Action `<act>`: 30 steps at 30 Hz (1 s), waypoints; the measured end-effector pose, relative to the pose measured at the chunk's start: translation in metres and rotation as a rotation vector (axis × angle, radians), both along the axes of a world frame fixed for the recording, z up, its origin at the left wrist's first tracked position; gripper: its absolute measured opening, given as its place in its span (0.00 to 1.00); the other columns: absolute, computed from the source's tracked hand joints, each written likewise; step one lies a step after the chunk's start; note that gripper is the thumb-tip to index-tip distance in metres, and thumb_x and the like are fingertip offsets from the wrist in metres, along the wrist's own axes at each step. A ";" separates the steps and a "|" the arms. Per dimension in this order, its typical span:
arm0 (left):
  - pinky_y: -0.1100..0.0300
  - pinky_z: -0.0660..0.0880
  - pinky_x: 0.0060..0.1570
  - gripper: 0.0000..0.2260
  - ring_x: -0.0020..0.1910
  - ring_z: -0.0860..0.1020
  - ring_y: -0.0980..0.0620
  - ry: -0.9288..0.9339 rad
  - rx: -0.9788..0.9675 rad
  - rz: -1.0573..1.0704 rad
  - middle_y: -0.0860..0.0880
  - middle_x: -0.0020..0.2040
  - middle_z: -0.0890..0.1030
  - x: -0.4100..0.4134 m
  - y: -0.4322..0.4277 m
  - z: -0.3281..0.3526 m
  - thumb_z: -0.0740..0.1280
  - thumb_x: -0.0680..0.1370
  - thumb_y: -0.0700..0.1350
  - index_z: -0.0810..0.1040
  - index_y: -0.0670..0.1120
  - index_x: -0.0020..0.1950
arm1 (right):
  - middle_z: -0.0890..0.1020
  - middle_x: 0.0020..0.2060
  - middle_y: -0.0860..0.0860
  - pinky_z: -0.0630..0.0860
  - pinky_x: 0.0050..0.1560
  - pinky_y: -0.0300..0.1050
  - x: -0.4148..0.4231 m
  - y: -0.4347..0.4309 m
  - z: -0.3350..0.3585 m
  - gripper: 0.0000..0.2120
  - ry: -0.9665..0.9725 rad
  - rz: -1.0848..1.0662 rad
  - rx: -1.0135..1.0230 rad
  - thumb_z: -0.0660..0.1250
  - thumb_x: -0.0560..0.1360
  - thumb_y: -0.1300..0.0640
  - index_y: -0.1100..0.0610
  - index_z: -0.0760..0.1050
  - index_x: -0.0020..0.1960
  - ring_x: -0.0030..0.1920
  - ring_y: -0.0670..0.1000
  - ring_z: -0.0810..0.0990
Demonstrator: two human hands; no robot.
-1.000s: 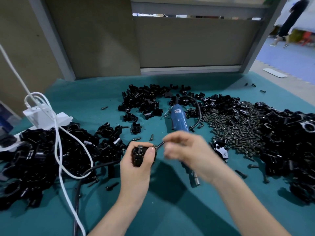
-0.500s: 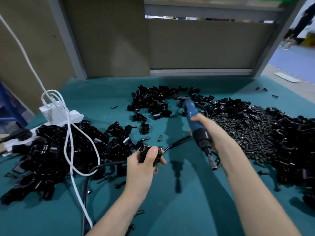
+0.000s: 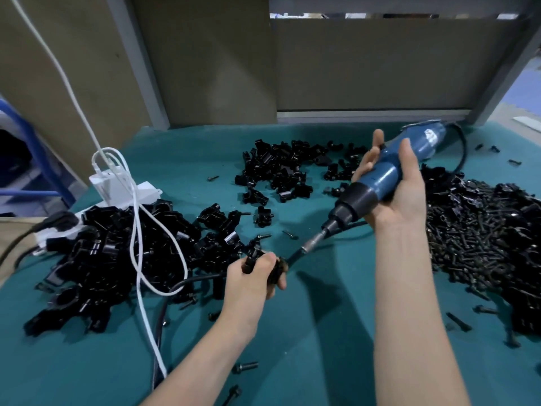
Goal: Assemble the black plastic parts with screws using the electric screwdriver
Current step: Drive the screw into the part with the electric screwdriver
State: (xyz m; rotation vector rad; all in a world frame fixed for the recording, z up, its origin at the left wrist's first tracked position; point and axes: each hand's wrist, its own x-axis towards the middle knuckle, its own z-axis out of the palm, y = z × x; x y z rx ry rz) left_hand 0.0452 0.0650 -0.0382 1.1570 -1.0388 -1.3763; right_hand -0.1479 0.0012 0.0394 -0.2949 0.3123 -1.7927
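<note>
- One blue screwdriver (image 3: 380, 183); one black plastic part (image 3: 254, 257) in hand; two hands.
- Three heaps of black parts: a big one at left (image 3: 117, 253), a smaller one at the back (image 3: 281, 168), a third at right (image 3: 483, 230) mixed with dark screws too many to count.
- Several loose screws (image 3: 245, 367) scattered between and in front of the heaps.
- One white cable (image 3: 137, 230) looped over the left heap, running up from a white power strip (image 3: 128, 191).
- Teal cloth-like table cover (image 3: 307, 332); plain beige panels (image 3: 366, 65) with grey posts behind.
- Left hand (image 3: 251, 279) low at centre, fingers curled round the part, thumb across its top.
- Right hand (image 3: 392, 194) raised, fingers and thumb wrapped round the screwdriver's blue body, one fingertip sticking up past it.
- Screwdriver tilted, bit aimed down-left at the held part; contact impossible to tell.
</note>
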 end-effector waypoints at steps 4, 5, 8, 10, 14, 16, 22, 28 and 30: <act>0.68 0.62 0.23 0.14 0.23 0.68 0.57 0.010 -0.032 -0.055 0.48 0.24 0.75 -0.001 0.000 0.001 0.63 0.71 0.47 0.80 0.49 0.26 | 0.81 0.35 0.48 0.74 0.28 0.36 -0.003 0.005 0.002 0.15 0.107 -0.033 0.025 0.65 0.77 0.57 0.57 0.83 0.34 0.26 0.43 0.73; 0.69 0.63 0.23 0.13 0.23 0.69 0.57 -0.001 -0.045 -0.065 0.48 0.24 0.75 -0.001 0.001 0.000 0.62 0.70 0.47 0.79 0.49 0.26 | 0.80 0.33 0.47 0.74 0.28 0.36 -0.002 0.005 0.003 0.18 0.133 -0.042 0.043 0.65 0.78 0.57 0.55 0.83 0.31 0.26 0.43 0.73; 0.69 0.63 0.24 0.11 0.24 0.69 0.57 -0.024 -0.078 -0.079 0.48 0.23 0.75 0.000 0.001 -0.003 0.63 0.68 0.49 0.79 0.49 0.26 | 0.80 0.32 0.46 0.72 0.28 0.36 0.005 0.006 0.006 0.18 0.173 -0.062 0.092 0.64 0.77 0.58 0.54 0.81 0.30 0.25 0.44 0.71; 0.68 0.63 0.24 0.10 0.24 0.69 0.56 -0.027 -0.098 -0.086 0.48 0.23 0.75 0.001 0.000 -0.003 0.64 0.65 0.52 0.78 0.49 0.27 | 0.81 0.35 0.46 0.71 0.28 0.36 0.010 0.005 0.009 0.11 0.214 -0.079 0.099 0.63 0.76 0.60 0.54 0.79 0.37 0.25 0.44 0.70; 0.69 0.62 0.23 0.11 0.22 0.67 0.57 -0.008 -0.100 -0.068 0.47 0.22 0.73 0.001 -0.001 -0.003 0.64 0.62 0.54 0.78 0.49 0.25 | 0.81 0.38 0.47 0.71 0.28 0.37 0.022 0.004 0.013 0.05 0.301 -0.074 0.073 0.62 0.75 0.62 0.54 0.74 0.43 0.25 0.45 0.70; 0.69 0.61 0.22 0.10 0.22 0.67 0.57 -0.013 -0.080 -0.058 0.47 0.22 0.73 0.001 -0.001 -0.003 0.64 0.65 0.49 0.77 0.48 0.25 | 0.81 0.38 0.47 0.71 0.28 0.38 0.027 0.003 0.014 0.06 0.328 -0.072 0.051 0.61 0.76 0.63 0.54 0.74 0.42 0.25 0.46 0.70; 0.68 0.60 0.20 0.11 0.20 0.66 0.56 -0.032 -0.022 -0.053 0.46 0.21 0.73 0.000 -0.003 -0.002 0.62 0.67 0.46 0.76 0.43 0.27 | 0.80 0.38 0.46 0.71 0.28 0.38 0.030 0.006 0.017 0.07 0.363 -0.055 -0.078 0.61 0.74 0.63 0.54 0.75 0.41 0.25 0.45 0.70; 0.67 0.60 0.20 0.12 0.19 0.66 0.55 -0.023 0.020 -0.069 0.46 0.21 0.72 -0.001 -0.002 -0.001 0.62 0.67 0.47 0.75 0.40 0.29 | 0.79 0.37 0.45 0.71 0.28 0.37 0.030 0.008 0.017 0.05 0.370 -0.010 -0.113 0.60 0.72 0.61 0.54 0.71 0.47 0.25 0.44 0.69; 0.67 0.60 0.20 0.12 0.19 0.66 0.55 -0.019 0.015 -0.077 0.46 0.21 0.72 -0.001 -0.002 -0.001 0.62 0.67 0.47 0.75 0.42 0.27 | 0.79 0.38 0.45 0.71 0.28 0.37 0.030 0.008 0.016 0.05 0.361 0.002 -0.120 0.59 0.73 0.61 0.54 0.70 0.47 0.25 0.44 0.69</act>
